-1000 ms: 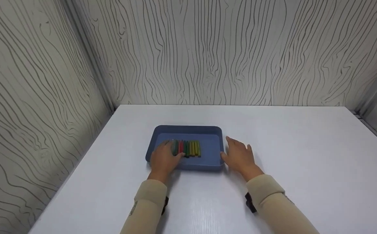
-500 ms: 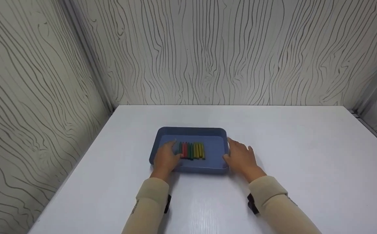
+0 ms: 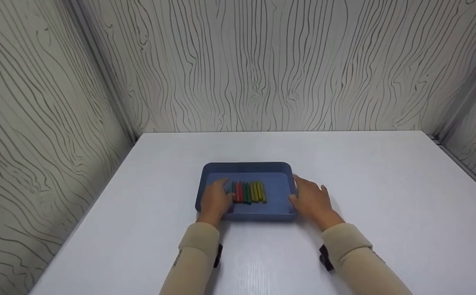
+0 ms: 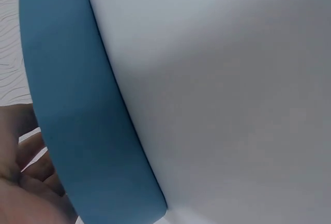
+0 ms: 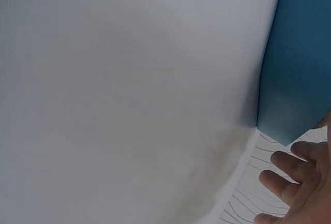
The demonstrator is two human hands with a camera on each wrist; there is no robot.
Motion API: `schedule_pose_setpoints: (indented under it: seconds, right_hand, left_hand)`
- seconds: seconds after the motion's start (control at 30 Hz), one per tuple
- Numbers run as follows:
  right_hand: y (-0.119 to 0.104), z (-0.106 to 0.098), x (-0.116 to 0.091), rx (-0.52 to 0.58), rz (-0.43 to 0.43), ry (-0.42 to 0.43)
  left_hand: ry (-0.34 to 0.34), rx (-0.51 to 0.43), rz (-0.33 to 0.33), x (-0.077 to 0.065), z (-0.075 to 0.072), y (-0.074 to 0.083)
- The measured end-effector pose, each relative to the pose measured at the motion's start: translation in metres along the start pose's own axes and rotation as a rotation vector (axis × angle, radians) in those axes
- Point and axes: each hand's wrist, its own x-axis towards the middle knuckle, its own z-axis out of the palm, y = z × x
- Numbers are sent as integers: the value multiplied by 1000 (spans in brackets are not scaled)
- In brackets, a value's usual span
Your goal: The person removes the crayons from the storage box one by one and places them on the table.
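- Blue tray (image 3: 278, 186): it stands in front of you on the white table (image 3: 369, 180), between your two hands, long side towards you.
- Crayons (image 3: 249, 192): they lie side by side in a row on the tray floor, pointing away from you; left to right you see green, red, green, then yellow tones.
- Your left hand (image 3: 214, 200) reaches over the tray's left side, thumb and index finger apart, the thumb at the left end of the row; whether it presses on a crayon you cannot tell.
- Your right hand (image 3: 312, 200) is at the tray's right side, fingers spread, thumb at the rim; you cannot tell how firmly it touches.
- Your beige sleeves (image 3: 199, 241) are turned back in wide cuffs, with a black device (image 3: 326, 258) showing beneath the right one.
- Pale panels (image 3: 238, 65) with dark wavy lines stand behind the table and at both sides.
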Motion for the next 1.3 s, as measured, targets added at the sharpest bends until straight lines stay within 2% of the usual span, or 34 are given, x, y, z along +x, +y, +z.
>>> schedule_pose_setpoints:
  seconds: [0.3,0.57,0.8,1.0,1.3]
  right_hand:
    - [16,-9,-9,-26,14,10]
    - [30,-18,-16,-45,59,22]
    - [39,-23,-21,-59,77,29]
    - [41,-26,-24,-63,74,39]
    - [46,-35,-33,-42,83,58]
  left_hand:
    - [-26,7,32,0,15,8]
    - [-67,23,36,-1,28,20]
    - [-98,2,33,-3,38,29]
    - [-101,31,40,-4,43,34]
    - [-125,21,47,-3,48,42]
